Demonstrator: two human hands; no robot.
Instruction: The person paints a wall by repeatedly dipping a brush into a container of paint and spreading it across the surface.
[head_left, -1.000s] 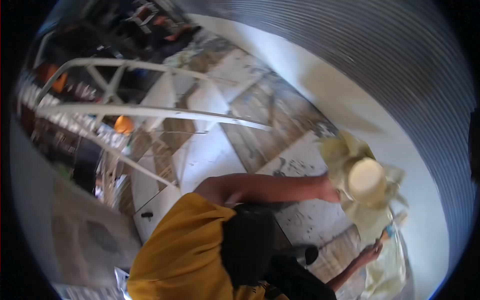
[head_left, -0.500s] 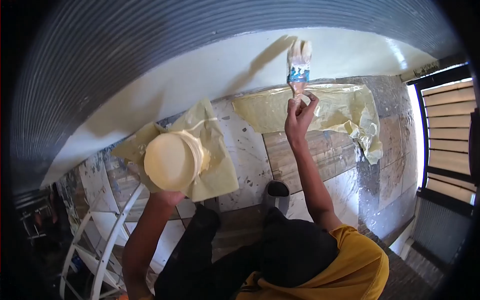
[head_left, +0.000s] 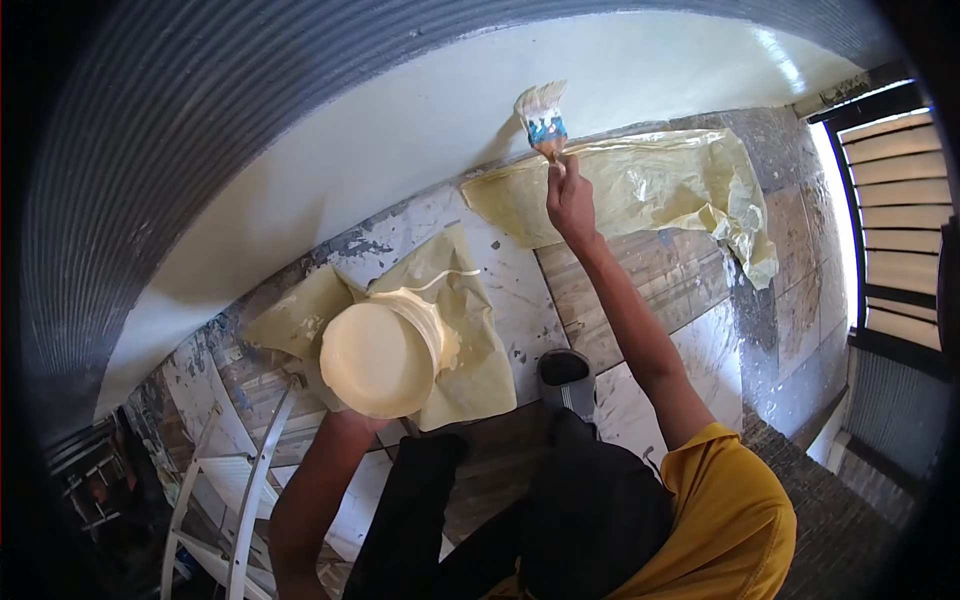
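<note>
My right hand (head_left: 571, 200) grips the wooden handle of a paintbrush (head_left: 547, 130), its pale bristles against or very near the lower part of the white wall (head_left: 420, 140). Blue marks and paint cover the brush's metal band. On my left side, my left hand (head_left: 358, 422) is closed at the near edge of a paint bucket (head_left: 368, 362) with cream-coloured paint inside. Most of its fingers are hidden beneath or behind the bucket. A yellowish sheet (head_left: 480, 375) lies around and behind the bucket, with drips on it.
Another crumpled yellowish sheet (head_left: 640, 185) lies along the wall base on paint-spattered floor tiles (head_left: 620, 300). A white metal ladder (head_left: 255, 490) stands at lower left. Corrugated metal (head_left: 250, 90) runs above the wall. A slatted window (head_left: 895, 215) is at right. My shoe (head_left: 565, 375) is on the floor.
The paintbrush has moved left and its bristles now fan out, tilted toward the left. In the view, the bucket and my left hand sit slightly lower and further right.
</note>
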